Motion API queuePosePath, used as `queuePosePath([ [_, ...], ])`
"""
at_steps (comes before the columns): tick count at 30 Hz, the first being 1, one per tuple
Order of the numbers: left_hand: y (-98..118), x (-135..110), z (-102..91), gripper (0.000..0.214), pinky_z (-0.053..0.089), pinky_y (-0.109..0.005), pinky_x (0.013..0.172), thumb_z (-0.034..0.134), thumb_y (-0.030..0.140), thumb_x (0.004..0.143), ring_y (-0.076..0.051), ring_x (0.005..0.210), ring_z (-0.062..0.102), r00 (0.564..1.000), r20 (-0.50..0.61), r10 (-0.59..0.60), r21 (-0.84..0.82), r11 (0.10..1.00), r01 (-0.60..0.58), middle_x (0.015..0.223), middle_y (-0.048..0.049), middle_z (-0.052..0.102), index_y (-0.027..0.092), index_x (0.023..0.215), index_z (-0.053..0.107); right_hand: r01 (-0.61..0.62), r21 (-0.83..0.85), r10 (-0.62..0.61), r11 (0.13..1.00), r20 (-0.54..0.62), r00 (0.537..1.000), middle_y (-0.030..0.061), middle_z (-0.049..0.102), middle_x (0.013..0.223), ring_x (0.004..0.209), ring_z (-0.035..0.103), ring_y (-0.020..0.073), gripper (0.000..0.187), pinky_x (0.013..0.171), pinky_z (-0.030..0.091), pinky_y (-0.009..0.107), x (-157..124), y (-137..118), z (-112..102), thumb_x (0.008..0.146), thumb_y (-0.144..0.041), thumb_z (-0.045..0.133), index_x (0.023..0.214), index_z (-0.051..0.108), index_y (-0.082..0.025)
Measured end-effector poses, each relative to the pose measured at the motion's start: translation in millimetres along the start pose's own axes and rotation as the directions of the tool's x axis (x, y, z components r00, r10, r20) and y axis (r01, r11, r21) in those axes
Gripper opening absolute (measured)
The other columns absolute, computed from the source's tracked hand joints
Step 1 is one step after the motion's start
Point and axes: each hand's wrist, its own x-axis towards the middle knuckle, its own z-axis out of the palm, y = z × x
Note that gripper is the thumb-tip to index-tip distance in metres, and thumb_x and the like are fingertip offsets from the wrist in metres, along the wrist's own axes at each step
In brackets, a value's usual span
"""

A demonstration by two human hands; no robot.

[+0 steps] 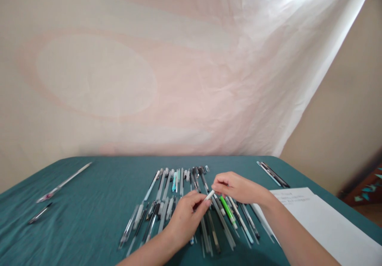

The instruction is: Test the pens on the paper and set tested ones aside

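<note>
At the far left of the frame, a long pale pen [67, 181] and a short dark pen [39, 213] lie on my green tablecloth [101, 202]. Rows of pens [162, 184] crowd the lower middle. There my left hand [189, 214] pinches a short white pen part [209, 195] between thumb and forefinger, above the rows; my right hand [238, 187] has its fingertips drawn narrow on the upper end. If either pinch slips on so small a piece, I'd expect it to drop among the pens; a low wrist could roll some aside. Just right is a bright green pen [228, 212], then a few slim pens [273, 174] and, lower right, white paper [322, 222]. I see no container; the pens lie loose on the cloth.
</note>
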Motion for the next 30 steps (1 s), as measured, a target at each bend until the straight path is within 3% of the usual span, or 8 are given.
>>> queuePosePath([
  [3, 0, 0, -0.4, 0.032, 0.032, -0.022, 0.06, 0.04, 0.031, 0.089, -0.014, 0.066, 0.048, 1.0, -0.011, 0.008, 0.02, 1.0, -0.008, 0.065, 0.0012, 0.049, 0.018, 0.067, 0.059, -0.013, -0.018, 0.012, 1.0, -0.032, 0.999, -0.0008, 0.056, 0.06, 0.057, 0.05, 0.0105, 0.04, 0.056, 0.037, 0.021, 2, 2, 3, 0.09, -0.038, 0.036, 0.065, 0.056, -0.015],
  [8, 0, 0, -1.1, 0.031, 0.032, -0.022, 0.059, 0.04, 0.031, 0.089, -0.014, 0.066, 0.048, 1.0, -0.01, 0.007, 0.028, 1.0, -0.007, 0.066, 0.0007, 0.05, 0.018, 0.071, 0.061, 0.035, 0.05, -0.035, 0.998, -0.004, 0.999, 0.0012, 0.062, 0.08, 0.067, 0.054, 0.0126, 0.024, 0.06, 0.042, 0.021, -4, -5, -6, 0.079, -0.032, 0.058, 0.096, 0.056, -0.017],
  [13, 0, -1, -2.3, 0.031, 0.033, -0.022, 0.06, 0.04, 0.029, 0.09, -0.014, 0.067, 0.048, 0.999, 0.013, 0.034, 0.097, 0.995, -0.035, 0.065, 0.001, 0.048, 0.018, 0.068, 0.06, 0.073, -0.026, -0.072, 0.997, 0.012, 0.997, 0.0018, 0.061, 0.078, 0.071, 0.054, 0.0132, 0.012, 0.066, 0.042, 0.023, -5, -8, -7, 0.082, -0.025, 0.053, 0.082, 0.061, -0.016],
  [19, 0, -1, -4.6, 0.031, 0.034, -0.021, 0.061, 0.039, 0.026, 0.09, -0.014, 0.068, 0.049, 0.999, -0.002, 0.037, 0.226, 0.973, -0.035, 0.067, 0.001, 0.047, 0.019, 0.067, 0.058, 0.109, -0.156, -0.112, 0.982, -0.01, 0.994, 0.0023, 0.061, 0.082, 0.074, 0.054, 0.0134, 0.013, 0.069, 0.043, 0.024, -4, -9, -4, 0.082, -0.024, 0.055, 0.089, 0.061, -0.015],
  [22, -2, 1, -3.9, 0.03, 0.035, -0.022, 0.061, 0.038, 0.027, 0.09, -0.015, 0.068, 0.05, 1.0, -0.015, 0.022, 0.262, 0.965, -0.017, 0.068, 0.0004, 0.049, 0.02, 0.071, 0.06, 0.18, -0.392, -0.214, 0.902, -0.047, 0.976, 0.0052, 0.057, 0.095, 0.091, 0.05, 0.0183, 0.02, 0.08, 0.039, 0.03, -6, -22, 0, 0.076, -0.023, 0.063, 0.095, 0.063, -0.018],
  [25, -3, 3, -1.7, 0.028, 0.036, -0.023, 0.06, 0.04, 0.029, 0.09, -0.015, 0.066, 0.051, 1.0, -0.018, 0.016, 0.305, 0.952, -0.01, 0.067, -0.0001, 0.05, 0.02, 0.073, 0.061, 0.155, -0.664, -0.242, 0.731, -0.041, 0.969, 0.0064, 0.056, 0.088, 0.092, 0.045, 0.0229, 0.005, 0.077, 0.037, 0.035, -7, -40, 11, 0.077, -0.02, 0.061, 0.076, 0.065, -0.017],
  [28, 0, 1, 1.5, 0.03, 0.038, -0.024, 0.06, 0.04, 0.029, 0.089, -0.016, 0.065, 0.052, 0.999, 0.011, 0.042, 0.352, 0.935, -0.043, 0.066, -0.0009, 0.051, 0.019, 0.07, 0.06, 0.166, -0.789, -0.257, 0.592, 0.011, 0.966, 0.0064, 0.055, 0.078, 0.084, 0.046, 0.0226, 0.013, 0.07, 0.036, 0.034, -10, -49, 23, 0.079, -0.015, 0.056, 0.068, 0.062, -0.015],
  [30, 4, -2, 3.7, 0.027, 0.041, -0.025, 0.062, 0.04, 0.031, 0.089, -0.017, 0.067, 0.054, 0.997, 0.038, 0.069, 0.352, 0.933, -0.078, 0.07, -0.002, 0.054, 0.019, 0.077, 0.061, 0.185, -0.809, -0.255, 0.557, 0.045, 0.966, 0.0059, 0.056, 0.076, 0.08, 0.047, 0.0212, 0.011, 0.068, 0.036, 0.033, -14, -45, 27, 0.08, -0.012, 0.054, 0.071, 0.06, -0.015],
])
